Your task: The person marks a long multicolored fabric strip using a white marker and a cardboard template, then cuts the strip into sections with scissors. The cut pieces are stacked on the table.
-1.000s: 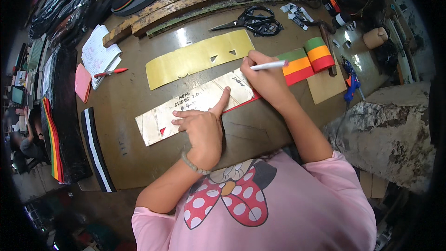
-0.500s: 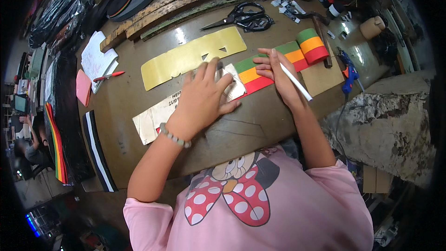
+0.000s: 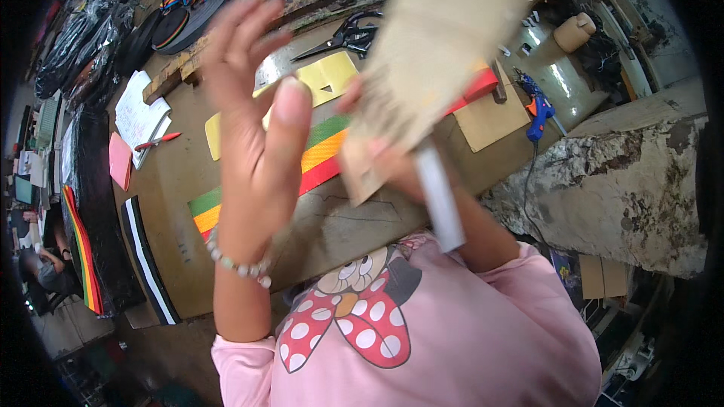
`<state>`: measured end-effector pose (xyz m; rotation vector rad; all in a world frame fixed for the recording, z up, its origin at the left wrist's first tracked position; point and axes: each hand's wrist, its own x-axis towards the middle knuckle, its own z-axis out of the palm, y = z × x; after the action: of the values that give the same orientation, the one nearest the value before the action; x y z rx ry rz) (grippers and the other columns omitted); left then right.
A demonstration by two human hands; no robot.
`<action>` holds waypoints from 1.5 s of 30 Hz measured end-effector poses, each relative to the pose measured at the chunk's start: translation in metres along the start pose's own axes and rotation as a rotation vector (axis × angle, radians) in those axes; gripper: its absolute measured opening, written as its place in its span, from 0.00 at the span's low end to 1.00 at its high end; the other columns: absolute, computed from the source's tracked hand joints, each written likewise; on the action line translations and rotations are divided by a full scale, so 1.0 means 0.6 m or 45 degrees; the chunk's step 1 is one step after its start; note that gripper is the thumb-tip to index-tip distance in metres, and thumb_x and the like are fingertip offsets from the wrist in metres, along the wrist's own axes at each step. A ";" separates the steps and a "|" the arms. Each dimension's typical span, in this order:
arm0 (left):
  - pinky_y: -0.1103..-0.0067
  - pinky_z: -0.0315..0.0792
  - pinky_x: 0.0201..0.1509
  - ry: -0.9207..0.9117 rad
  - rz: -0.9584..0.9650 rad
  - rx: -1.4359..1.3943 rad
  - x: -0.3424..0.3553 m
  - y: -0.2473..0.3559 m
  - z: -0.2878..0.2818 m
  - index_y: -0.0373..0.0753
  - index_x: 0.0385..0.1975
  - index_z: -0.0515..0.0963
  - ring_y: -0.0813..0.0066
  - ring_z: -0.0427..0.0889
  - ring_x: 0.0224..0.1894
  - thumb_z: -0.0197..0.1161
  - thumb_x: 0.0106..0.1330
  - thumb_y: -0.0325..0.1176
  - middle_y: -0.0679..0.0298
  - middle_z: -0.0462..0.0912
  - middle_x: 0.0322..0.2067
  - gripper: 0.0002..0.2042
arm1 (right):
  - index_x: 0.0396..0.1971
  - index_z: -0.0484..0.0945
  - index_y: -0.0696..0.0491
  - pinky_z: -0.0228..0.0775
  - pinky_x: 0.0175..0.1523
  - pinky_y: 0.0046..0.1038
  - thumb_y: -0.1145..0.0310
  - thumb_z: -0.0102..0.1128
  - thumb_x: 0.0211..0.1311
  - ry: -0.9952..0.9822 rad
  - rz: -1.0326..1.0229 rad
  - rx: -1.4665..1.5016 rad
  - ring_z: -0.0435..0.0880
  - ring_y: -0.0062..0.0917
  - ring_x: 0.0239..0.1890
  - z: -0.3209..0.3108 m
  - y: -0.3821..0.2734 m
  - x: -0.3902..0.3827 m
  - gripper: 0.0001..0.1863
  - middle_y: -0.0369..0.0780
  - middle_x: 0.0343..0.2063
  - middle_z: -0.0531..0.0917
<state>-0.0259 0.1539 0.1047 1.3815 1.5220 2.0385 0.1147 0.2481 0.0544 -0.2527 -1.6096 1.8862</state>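
Note:
My left hand [image 3: 253, 132] is raised above the table with its fingers apart, holding nothing. In my right hand [image 3: 400, 172] is a long tan cardboard piece [image 3: 445, 45], lifted and tilted, smeared by motion. A white pen-like stick [image 3: 440, 200] juts toward me from the same hand. Beneath both hands a green, yellow and red striped strap [image 3: 320, 154] lies flat across the table, partly covered by my left hand and the cardboard. Behind it lies a yellow template sheet [image 3: 332, 74] with small cutouts, also partly hidden.
Black scissors [image 3: 351, 36] lie at the back, near wooden bars [image 3: 177, 79]. To the right are a cardboard sheet [image 3: 494, 117] and a blue glue gun [image 3: 538, 109] with its cord. Papers [image 3: 142, 109], a red pen [image 3: 158, 139] and a black-white strap [image 3: 151, 260] are at left.
The cardboard piece has come up off the striped strap into my right hand, baring more of the strap. My left hand has risen from the cardboard, fingers spread. The view has shifted slightly.

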 end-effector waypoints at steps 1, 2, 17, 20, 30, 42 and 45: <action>0.60 0.65 0.65 -0.086 -0.266 0.432 -0.008 -0.019 -0.002 0.33 0.64 0.60 0.49 0.68 0.63 0.59 0.69 0.49 0.47 0.67 0.63 0.32 | 0.63 0.58 0.55 0.70 0.57 0.33 0.81 0.52 0.53 0.113 -0.090 0.019 0.75 0.24 0.47 -0.024 -0.026 0.008 0.34 0.41 0.51 0.72; 0.58 0.62 0.67 -0.258 -0.525 0.911 -0.017 -0.041 -0.010 0.30 0.62 0.65 0.43 0.66 0.64 0.57 0.70 0.52 0.43 0.65 0.64 0.32 | 0.62 0.59 0.56 0.70 0.58 0.33 0.81 0.49 0.53 0.247 -0.109 -0.006 0.75 0.25 0.49 -0.043 -0.046 0.017 0.33 0.42 0.51 0.73; 0.74 0.71 0.34 -0.187 -0.731 0.844 -0.173 -0.065 -0.259 0.38 0.33 0.84 0.68 0.77 0.28 0.70 0.57 0.37 0.62 0.81 0.23 0.11 | 0.35 0.74 0.54 0.61 0.61 0.46 0.60 0.71 0.39 -0.780 -0.780 -1.010 0.75 0.47 0.53 0.149 0.116 -0.001 0.22 0.53 0.45 0.78; 0.69 0.66 0.41 -0.309 -0.390 1.537 -0.177 -0.054 -0.320 0.43 0.29 0.85 0.63 0.76 0.33 0.71 0.57 0.39 0.63 0.80 0.25 0.08 | 0.29 0.73 0.52 0.65 0.58 0.47 0.57 0.76 0.38 -0.773 -0.473 -1.302 0.76 0.48 0.49 0.078 0.134 0.031 0.23 0.52 0.47 0.80; 0.73 0.73 0.39 -0.087 -0.388 1.113 -0.210 -0.069 -0.318 0.35 0.36 0.81 0.66 0.79 0.36 0.68 0.60 0.27 0.60 0.78 0.35 0.07 | 0.32 0.71 0.51 0.58 0.65 0.44 0.48 0.79 0.35 -0.678 -0.400 -1.615 0.70 0.44 0.60 -0.086 0.079 0.046 0.31 0.40 0.58 0.78; 0.70 0.67 0.60 -0.398 -0.384 0.995 -0.197 -0.067 -0.221 0.47 0.44 0.84 0.65 0.73 0.48 0.77 0.46 0.44 0.67 0.77 0.58 0.23 | 0.38 0.78 0.50 0.58 0.67 0.45 0.48 0.75 0.43 -0.829 -0.438 -1.520 0.68 0.44 0.62 -0.060 0.099 0.046 0.27 0.39 0.59 0.77; 0.71 0.69 0.58 -0.377 -0.371 0.946 -0.199 -0.068 -0.223 0.47 0.42 0.86 0.67 0.72 0.46 0.79 0.42 0.40 0.68 0.77 0.58 0.22 | 0.40 0.79 0.50 0.56 0.69 0.46 0.49 0.76 0.43 -0.818 -0.339 -1.538 0.67 0.43 0.64 -0.079 0.076 0.055 0.28 0.39 0.60 0.76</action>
<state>-0.0824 0.0096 0.0056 1.4720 2.2750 1.0636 0.0985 0.3035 0.0090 0.1074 -2.8841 0.5885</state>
